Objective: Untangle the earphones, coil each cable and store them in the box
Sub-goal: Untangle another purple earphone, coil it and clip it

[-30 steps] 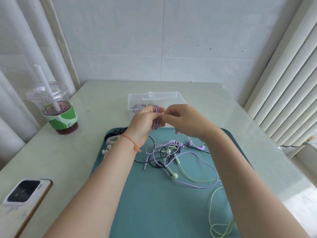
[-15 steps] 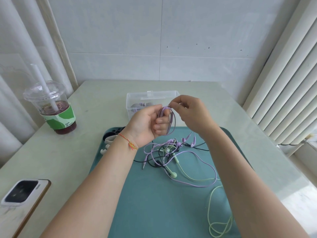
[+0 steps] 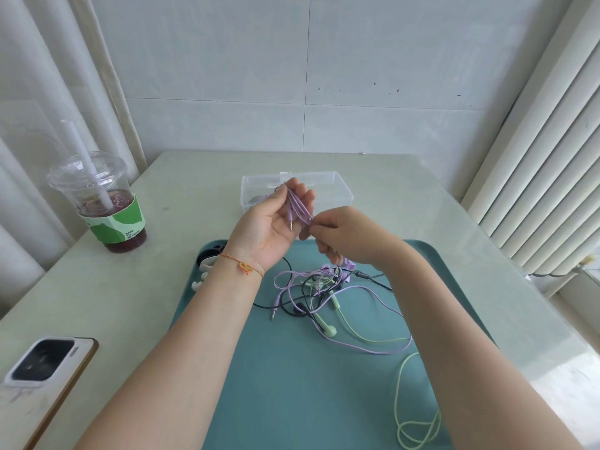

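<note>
A folded purple cable (image 3: 297,207) lay across the left fingers (image 3: 303,193); tangled earphones (image 3: 319,287) sprawled below, the clear box (image 3: 341,193) beyond.

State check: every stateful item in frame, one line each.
Left hand: palm up, purple coil lying across the fingers.
Right hand: pinching the coil's lower end.
Purple earphone coil: bundled, jack hanging free.
Storage box: lid off, something purple inside.
Earphone tangle: still knotted on the tray.
Drink cup: lidded, straw in, partly full.
Phone: face down.
</note>
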Demonstrator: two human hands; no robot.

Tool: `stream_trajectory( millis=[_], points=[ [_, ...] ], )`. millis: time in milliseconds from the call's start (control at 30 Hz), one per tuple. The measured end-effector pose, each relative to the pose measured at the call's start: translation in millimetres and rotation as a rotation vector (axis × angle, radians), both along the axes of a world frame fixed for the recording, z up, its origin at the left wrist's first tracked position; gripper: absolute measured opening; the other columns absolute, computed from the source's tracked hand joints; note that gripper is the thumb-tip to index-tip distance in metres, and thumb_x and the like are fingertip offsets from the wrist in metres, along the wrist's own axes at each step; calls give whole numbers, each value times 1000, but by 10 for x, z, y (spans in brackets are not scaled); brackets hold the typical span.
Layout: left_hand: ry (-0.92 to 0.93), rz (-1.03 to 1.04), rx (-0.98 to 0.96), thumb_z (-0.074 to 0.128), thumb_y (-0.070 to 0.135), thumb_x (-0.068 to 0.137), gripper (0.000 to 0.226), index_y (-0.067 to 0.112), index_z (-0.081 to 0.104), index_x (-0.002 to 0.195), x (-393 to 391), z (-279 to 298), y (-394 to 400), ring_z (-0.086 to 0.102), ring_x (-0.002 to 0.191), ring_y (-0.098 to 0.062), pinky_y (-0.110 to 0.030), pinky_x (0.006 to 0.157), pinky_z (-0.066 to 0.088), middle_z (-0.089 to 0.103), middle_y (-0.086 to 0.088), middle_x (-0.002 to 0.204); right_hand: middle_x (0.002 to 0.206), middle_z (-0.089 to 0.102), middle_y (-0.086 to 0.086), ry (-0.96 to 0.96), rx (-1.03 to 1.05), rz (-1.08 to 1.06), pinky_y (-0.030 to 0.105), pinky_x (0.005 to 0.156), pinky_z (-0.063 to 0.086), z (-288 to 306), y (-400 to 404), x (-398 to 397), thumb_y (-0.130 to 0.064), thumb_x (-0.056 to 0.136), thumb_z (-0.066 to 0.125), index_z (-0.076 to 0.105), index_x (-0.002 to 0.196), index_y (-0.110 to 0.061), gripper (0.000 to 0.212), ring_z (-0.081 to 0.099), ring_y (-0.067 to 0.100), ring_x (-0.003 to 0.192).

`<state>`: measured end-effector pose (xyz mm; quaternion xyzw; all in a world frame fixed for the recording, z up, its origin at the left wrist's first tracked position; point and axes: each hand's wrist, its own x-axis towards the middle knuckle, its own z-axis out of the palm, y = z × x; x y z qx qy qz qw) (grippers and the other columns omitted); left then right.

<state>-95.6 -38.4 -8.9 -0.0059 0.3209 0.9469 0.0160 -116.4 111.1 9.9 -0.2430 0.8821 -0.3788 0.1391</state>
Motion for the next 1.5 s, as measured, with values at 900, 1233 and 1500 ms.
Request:
stream_trajectory(
  millis=[900, 1233, 1500],
  points=[
    [-87, 55, -1121, 39, 12, 89, 26, 5, 47, 65, 54, -11, 165, 22, 38, -17, -27, 46, 20, 34, -4, 43, 70, 65, -5, 270, -3, -76, 20, 43, 44, 101, 62, 3, -19, 87, 64, 65, 88, -12, 7, 60, 17, 51],
    [-169, 140, -1192, 29, 31, 100, 55, 8, 47, 53, 42, 17, 162, 32, 26, -4, -27, 46, 24, 40, 5, 33, 95, 57, 0, 412, 20, -24, 7, 62, 37, 13, -31, 24, -22, 91, 62, 53, 91, -18, 10, 50, -2, 70],
    [-202, 125, -1160, 26, 49, 100, 57, 11, 50, 66, -2, -35, 116, 27, 29, -8, -20, 43, 22, 36, 8, 35, 95, 63, 3, 370, -4, 31, 19, 69, 40, -7, -44, 39, -17, 85, 69, 61, 98, -15, 16, 55, 15, 82]
  ],
)
